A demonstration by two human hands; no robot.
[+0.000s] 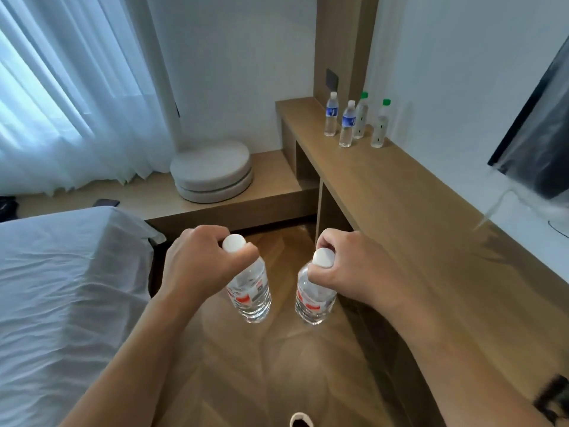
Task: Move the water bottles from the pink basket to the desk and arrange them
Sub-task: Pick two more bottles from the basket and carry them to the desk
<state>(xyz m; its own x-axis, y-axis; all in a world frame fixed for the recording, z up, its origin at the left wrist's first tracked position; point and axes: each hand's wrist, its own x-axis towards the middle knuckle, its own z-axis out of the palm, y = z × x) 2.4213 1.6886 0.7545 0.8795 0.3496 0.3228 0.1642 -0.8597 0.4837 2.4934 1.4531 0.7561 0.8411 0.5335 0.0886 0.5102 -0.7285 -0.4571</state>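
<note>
My left hand (197,266) grips the neck of a clear red-labelled water bottle (252,295) with a white cap. My right hand (351,269) holds a second red-labelled bottle (312,300) the same way. Both bottles hang upright over the wooden floor, left of the long wooden desk (409,211). At the desk's far end stand two blue-labelled bottles (331,114) (347,124) and two green-capped bottles (361,117) (381,124), close together. The pink basket is out of sight.
A bed with white sheets (61,288) fills the left. Two round grey cushions (212,171) lie stacked on a low wooden platform by the curtained window. A dark TV screen (535,143) hangs on the wall above the desk at right.
</note>
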